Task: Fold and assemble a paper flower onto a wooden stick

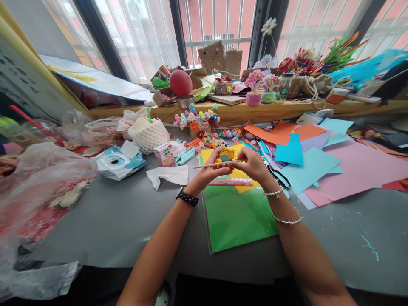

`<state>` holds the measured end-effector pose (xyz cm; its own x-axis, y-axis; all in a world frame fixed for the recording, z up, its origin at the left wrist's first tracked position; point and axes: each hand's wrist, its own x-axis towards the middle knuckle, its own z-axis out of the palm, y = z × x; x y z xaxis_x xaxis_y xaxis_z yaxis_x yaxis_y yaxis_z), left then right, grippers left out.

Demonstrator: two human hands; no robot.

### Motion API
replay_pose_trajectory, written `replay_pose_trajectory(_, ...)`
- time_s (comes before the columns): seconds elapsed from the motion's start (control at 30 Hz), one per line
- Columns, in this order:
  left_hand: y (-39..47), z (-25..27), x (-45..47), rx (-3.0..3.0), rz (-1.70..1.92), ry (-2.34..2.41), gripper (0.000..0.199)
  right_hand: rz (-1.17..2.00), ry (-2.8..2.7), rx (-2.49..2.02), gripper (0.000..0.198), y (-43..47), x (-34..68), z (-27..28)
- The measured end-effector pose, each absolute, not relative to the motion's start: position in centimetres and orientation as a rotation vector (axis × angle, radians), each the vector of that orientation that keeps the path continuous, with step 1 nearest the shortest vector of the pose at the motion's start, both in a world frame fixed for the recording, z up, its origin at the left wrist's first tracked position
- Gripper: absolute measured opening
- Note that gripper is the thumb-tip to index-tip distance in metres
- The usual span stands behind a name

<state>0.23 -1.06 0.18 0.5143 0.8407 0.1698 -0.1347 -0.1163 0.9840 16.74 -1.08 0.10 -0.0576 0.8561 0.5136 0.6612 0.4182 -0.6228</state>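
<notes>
Tan stick between pinched fingers

The person's forearms slant inward from the desk's near edge, left hand and right hand close together, fingers curled.

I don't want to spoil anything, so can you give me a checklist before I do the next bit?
1. Yellow piece held up: ok, the left hand has it.
2. Thin stick held: ok, its right end is at the fingers of the right hand.
3. Yellow piece fixed to the stick: cannot tell, the fingers hide too much.
4. Ruler off the coloured sheets: not ok, it lies across them.
5. Wipes packet closed: not ok, its lid is up.
</notes>
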Motion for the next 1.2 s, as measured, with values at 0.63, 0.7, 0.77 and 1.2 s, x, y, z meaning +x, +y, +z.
replay_pose_trajectory(0.63, -0.1, -0.1, 0.4, 1.389, 1.111, 0.69, 0.053, 0.314, -1.587, -1.258, 0.048, -1.2, 17.0, 0.5)
replay_pose_trajectory(0.7, 0.0, -0.1, 0.4, 1.404, 1.148, 0.719, 0.053, 0.291, -1.575, -1.26, 0.049, -1.3, 17.2, 0.7)
replay_pose_trajectory(0.77, 0.0, -0.1, 0.3, 1.416, 1.182, 0.745, 0.052, 0.294, -1.599, -1.25, 0.046, -1.4, 17.2, 0.8)
replay_pose_trajectory(1.2, 0.5, -0.3, -0.1, 1.374, 1.262, 0.862, 0.044, 0.289, -1.947, -1.073, 0.022, -1.5, 16.8, 0.5)
